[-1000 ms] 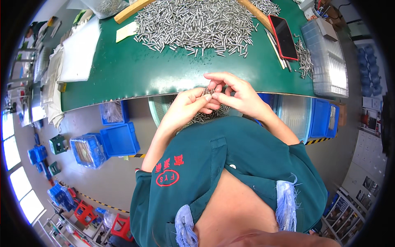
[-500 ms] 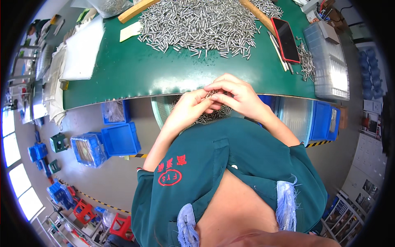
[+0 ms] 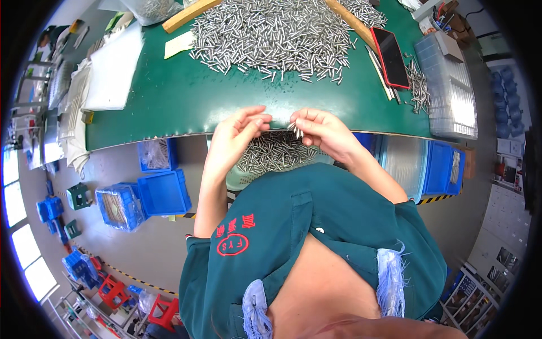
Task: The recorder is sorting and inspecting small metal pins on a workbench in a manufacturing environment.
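Observation:
My right hand (image 3: 323, 133) is closed in a pinch around a few small silver metal pins (image 3: 294, 130) at the table's near edge. To its left, with a gap between the two, my left hand (image 3: 237, 134) has its fingers loosely bent and apart; I make out nothing held in it. Below both hands, between the table edge and my body, a pale green basket (image 3: 240, 179) holds many such pins (image 3: 275, 151). Across the green table (image 3: 197, 107), a large heap of silver pins (image 3: 271, 37) lies at the far middle.
Wooden bars (image 3: 191, 15) flank the heap, with a yellow note (image 3: 179, 45) beside it. On the right are a red-edged phone (image 3: 390, 58), a small pin pile (image 3: 417, 85) and clear plastic boxes (image 3: 449, 85). White sheets (image 3: 116, 70) lie left; blue bins (image 3: 165, 191) stand below.
My hands were together over the basket and have drawn apart, the left one leftward. The pins in my right hand's fingers now show, and more of the basket is uncovered.

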`<state>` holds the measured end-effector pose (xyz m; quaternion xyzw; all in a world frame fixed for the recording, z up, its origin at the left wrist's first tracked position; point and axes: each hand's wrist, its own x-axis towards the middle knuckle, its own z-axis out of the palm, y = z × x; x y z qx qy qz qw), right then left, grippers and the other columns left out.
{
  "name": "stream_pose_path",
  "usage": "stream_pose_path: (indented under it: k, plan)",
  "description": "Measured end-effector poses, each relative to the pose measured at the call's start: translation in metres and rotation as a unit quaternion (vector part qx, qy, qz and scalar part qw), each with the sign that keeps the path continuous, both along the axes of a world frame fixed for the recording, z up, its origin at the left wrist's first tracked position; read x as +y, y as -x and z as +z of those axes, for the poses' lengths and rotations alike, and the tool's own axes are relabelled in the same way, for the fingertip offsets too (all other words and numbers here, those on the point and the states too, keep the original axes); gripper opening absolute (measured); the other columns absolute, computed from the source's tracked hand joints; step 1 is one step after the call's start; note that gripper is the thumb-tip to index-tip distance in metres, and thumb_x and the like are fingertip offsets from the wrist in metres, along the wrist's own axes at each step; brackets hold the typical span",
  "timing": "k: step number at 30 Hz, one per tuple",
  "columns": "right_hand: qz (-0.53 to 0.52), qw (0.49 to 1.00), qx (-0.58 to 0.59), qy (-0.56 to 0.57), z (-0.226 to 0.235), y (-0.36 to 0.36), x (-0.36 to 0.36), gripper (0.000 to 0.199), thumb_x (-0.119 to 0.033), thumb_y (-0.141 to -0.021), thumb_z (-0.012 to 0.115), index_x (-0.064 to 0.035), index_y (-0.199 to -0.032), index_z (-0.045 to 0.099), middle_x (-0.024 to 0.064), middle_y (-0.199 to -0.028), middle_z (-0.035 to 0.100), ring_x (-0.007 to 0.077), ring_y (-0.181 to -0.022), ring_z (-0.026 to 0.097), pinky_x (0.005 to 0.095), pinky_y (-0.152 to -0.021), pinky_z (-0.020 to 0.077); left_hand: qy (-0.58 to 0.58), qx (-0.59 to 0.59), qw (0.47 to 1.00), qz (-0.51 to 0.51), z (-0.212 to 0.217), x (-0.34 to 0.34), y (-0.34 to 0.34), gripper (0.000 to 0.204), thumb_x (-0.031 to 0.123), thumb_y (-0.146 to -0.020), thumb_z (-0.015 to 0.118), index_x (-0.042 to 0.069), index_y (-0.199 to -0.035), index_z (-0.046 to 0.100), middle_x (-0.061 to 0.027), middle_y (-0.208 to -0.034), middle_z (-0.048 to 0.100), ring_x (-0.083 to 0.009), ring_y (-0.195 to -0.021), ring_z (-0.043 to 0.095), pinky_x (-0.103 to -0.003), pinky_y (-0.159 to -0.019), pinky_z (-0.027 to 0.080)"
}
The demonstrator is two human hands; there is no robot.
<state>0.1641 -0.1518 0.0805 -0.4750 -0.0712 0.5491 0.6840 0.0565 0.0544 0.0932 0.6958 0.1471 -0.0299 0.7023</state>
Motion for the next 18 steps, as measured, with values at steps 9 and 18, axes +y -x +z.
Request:
stream_pose_path:
  k: [9, 18]
  plan:
    - [-0.055, 0.895, -0.435, 0.08, 0.001, -0.014, 0.004, 0.018, -0.016, -0.091, 0.061, -0.0024, -0.101, 0.066, 0.0006, -0.095, 0.061, 0.0066, -0.082, 0.055, 0.0219, -0.071, 0.0452, -0.245, -0.006, 0.968, 0.05, -0.005, 0.004, -0.027, 0.03, 0.01, -0.092, 0.056, 0.0, -0.12, 0.056, -0.0109, -0.111, 0.066, -0.015, -0.097, 0.063, -0.026, -0.084, 0.049]
    - [-0.033, 0.73, -0.635, 0.251, -0.005, -0.034, 0.024, 0.039, -0.021, -0.086, 0.063, -0.0144, -0.124, 0.056, 0.0067, -0.09, 0.059, 0.0185, -0.071, 0.06, 0.0307, -0.066, 0.0494, -0.526, -0.065, 0.847, 0.042, -0.019, -0.005, -0.085, 0.032, 0.02, -0.078, 0.07, 0.005, -0.104, 0.059, -0.0147, -0.102, 0.054, -0.0318, -0.098, 0.056, -0.041, -0.082, 0.049]
